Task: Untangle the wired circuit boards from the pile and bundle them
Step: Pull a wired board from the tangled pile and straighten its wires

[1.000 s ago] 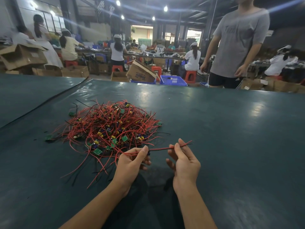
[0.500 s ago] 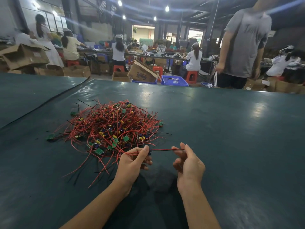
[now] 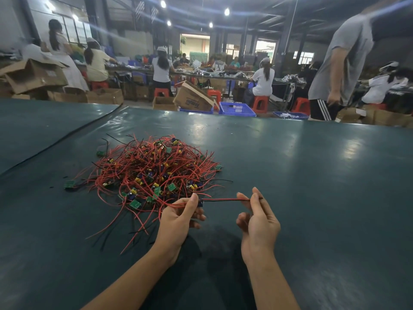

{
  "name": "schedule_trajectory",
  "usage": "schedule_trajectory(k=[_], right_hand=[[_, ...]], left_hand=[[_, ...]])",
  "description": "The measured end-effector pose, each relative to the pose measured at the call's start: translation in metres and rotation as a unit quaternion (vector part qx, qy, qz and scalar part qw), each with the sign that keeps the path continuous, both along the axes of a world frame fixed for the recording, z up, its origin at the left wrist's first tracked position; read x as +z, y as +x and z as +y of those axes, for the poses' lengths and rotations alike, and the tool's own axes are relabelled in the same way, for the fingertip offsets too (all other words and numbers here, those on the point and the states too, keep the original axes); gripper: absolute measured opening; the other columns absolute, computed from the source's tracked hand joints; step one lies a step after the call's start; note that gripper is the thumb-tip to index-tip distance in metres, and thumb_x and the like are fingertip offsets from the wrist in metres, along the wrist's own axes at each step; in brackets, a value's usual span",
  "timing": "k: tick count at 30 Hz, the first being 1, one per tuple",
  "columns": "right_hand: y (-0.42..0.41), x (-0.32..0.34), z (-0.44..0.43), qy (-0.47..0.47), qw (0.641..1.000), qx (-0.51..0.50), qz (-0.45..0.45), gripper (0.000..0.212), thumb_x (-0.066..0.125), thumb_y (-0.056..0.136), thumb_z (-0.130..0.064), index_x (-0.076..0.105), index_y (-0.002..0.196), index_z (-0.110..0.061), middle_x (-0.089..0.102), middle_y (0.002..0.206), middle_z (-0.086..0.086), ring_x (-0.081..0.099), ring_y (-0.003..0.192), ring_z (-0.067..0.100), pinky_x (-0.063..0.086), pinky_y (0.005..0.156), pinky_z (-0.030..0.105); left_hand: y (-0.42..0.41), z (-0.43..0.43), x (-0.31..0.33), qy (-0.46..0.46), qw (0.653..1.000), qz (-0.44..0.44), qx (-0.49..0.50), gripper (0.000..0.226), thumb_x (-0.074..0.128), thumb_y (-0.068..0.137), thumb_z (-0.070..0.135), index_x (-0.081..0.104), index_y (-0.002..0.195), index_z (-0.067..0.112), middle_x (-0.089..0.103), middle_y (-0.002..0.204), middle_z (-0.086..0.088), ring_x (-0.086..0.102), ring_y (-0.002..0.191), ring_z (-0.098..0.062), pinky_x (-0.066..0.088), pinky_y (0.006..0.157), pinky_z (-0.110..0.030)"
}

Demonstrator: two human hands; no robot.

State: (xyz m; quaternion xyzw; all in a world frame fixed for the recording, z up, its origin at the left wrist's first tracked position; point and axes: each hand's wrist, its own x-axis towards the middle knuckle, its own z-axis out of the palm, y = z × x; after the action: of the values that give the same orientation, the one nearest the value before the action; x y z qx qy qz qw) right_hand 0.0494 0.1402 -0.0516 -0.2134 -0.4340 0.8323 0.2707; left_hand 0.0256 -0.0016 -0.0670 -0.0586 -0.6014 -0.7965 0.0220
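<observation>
A big tangled pile of thin red and black wires and small green circuit boards (image 3: 154, 173) is seen on a wide dark green bench (image 3: 312, 198). It lies left of the middle and just beyond the two hands. One red and black wire pair (image 3: 223, 199) is held level above the bench between the hands, close to the near edge of the pile. The left hand (image 3: 178, 220) is raised. The wire pair is pinched between its thumb and first finger, right beside a small dark part (image 3: 200, 202) on the wire, and the other fingers are curled underneath. A few red wires are seen going from this hand back into the pile. The right hand (image 3: 259, 222) is held up a little apart from the left. The other end of the wire pair is pinched between its thumb and first finger, a short tip pokes out past them, and the other fingers are loosely bent. Two boards lie apart from the pile — a lone green board (image 3: 69, 184) near its left edge and another green board (image 3: 100, 153) further back. Past the bench, a blue plastic crate (image 3: 237, 108) and a tipped brown cardboard box (image 3: 194, 98) are seen on the floor. A person in a grey T-shirt (image 3: 344, 57) stands at the right.
</observation>
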Motion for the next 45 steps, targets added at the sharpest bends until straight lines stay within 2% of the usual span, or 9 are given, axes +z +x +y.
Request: schedule_trajectory(k=[13,16,21,26,32,36,39,42,45], right_hand=[[0.005,0.004,0.014,0.010,1.000,0.018,0.003,0.017,0.054,0.101,-0.021,0.071,0.103,-0.019,0.074,0.070,0.010,0.051,0.038,0.009,0.045,0.040,0.019],[0.010,0.007,0.021,-0.038,0.997,0.069,0.009,0.030,0.050,0.101,-0.039,0.072,0.105,-0.019,0.073,0.068,0.009,0.054,0.041,0.010,0.046,0.041,0.019],[0.014,0.007,0.024,-0.105,0.978,0.179,0.014,0.061,0.038,0.096,-0.063,0.077,0.101,-0.015,0.070,0.065,0.011,0.057,0.043,0.014,0.045,0.040,0.019],[0.011,0.004,0.008,-0.023,0.957,0.282,-0.063,0.049,0.045,0.098,-0.051,0.070,0.110,-0.011,0.072,0.072,0.007,0.059,0.046,0.012,0.041,0.037,0.020],[0.013,0.006,-0.024,0.107,0.928,0.351,-0.064,0.033,0.074,0.071,-0.049,0.078,0.083,-0.019,0.061,0.063,-0.001,0.051,0.044,0.009,0.040,0.037,0.021],[0.017,0.007,-0.029,0.133,0.918,0.370,-0.056,0.030,0.082,0.065,-0.038,0.079,0.087,-0.019,0.070,0.073,0.002,0.056,0.049,0.010,0.046,0.041,0.023],[0.019,0.010,-0.031,0.121,0.922,0.363,-0.053,0.013,0.078,0.077,-0.026,0.080,0.087,-0.018,0.074,0.080,0.005,0.061,0.053,0.009,0.048,0.044,0.023],[0.017,0.012,-0.029,0.051,0.951,0.302,-0.034,0.024,0.078,0.068,-0.026,0.076,0.087,-0.011,0.074,0.078,0.007,0.065,0.054,0.010,0.047,0.041,0.021],[0.016,0.014,-0.024,-0.058,0.973,0.221,-0.011,0.026,0.078,0.066,-0.024,0.072,0.088,-0.012,0.076,0.082,0.007,0.068,0.055,0.011,0.048,0.040,0.020]], left_hand=[[-0.003,-0.005,0.007,0.133,0.988,-0.075,-0.002,0.030,0.065,0.074,0.042,0.070,0.069,0.013,0.068,0.066,-0.007,0.064,0.054,-0.013,0.050,0.044,-0.020],[-0.004,-0.008,0.011,0.184,0.976,-0.113,-0.015,0.029,0.064,0.075,0.040,0.073,0.062,0.016,0.073,0.074,-0.008,0.067,0.053,-0.012,0.053,0.046,-0.020],[-0.005,-0.006,0.012,0.240,0.955,-0.171,-0.041,0.026,0.065,0.075,0.033,0.070,0.075,0.008,0.074,0.076,-0.010,0.069,0.056,-0.012,0.054,0.046,-0.018],[-0.008,-0.016,0.014,0.287,0.933,-0.185,-0.111,0.014,0.069,0.073,0.014,0.079,0.080,0.009,0.075,0.084,-0.007,0.070,0.062,-0.008,0.054,0.050,-0.014],[-0.008,-0.009,0.008,0.201,0.957,-0.174,-0.114,0.045,0.075,0.065,0.014,0.064,0.108,0.010,0.074,0.081,-0.007,0.067,0.058,-0.011,0.055,0.052,-0.017],[-0.009,-0.011,0.004,0.145,0.978,-0.136,-0.066,0.071,0.085,0.052,0.029,0.061,0.116,0.011,0.073,0.081,-0.004,0.068,0.062,-0.012,0.054,0.054,-0.020],[-0.012,-0.012,0.002,0.123,0.984,-0.124,-0.038,0.058,0.082,0.063,0.029,0.062,0.114,0.011,0.075,0.087,-0.009,0.072,0.071,-0.016,0.055,0.058,-0.021],[-0.011,-0.010,0.000,0.102,0.987,-0.111,-0.054,0.028,0.067,0.084,0.014,0.062,0.111,0.008,0.075,0.087,-0.013,0.072,0.071,-0.018,0.057,0.060,-0.023],[-0.003,-0.008,0.000,0.013,0.993,-0.060,-0.105,0.037,0.073,0.072,0.015,0.065,0.107,0.006,0.072,0.089,-0.015,0.070,0.069,-0.018,0.057,0.062,-0.023]])
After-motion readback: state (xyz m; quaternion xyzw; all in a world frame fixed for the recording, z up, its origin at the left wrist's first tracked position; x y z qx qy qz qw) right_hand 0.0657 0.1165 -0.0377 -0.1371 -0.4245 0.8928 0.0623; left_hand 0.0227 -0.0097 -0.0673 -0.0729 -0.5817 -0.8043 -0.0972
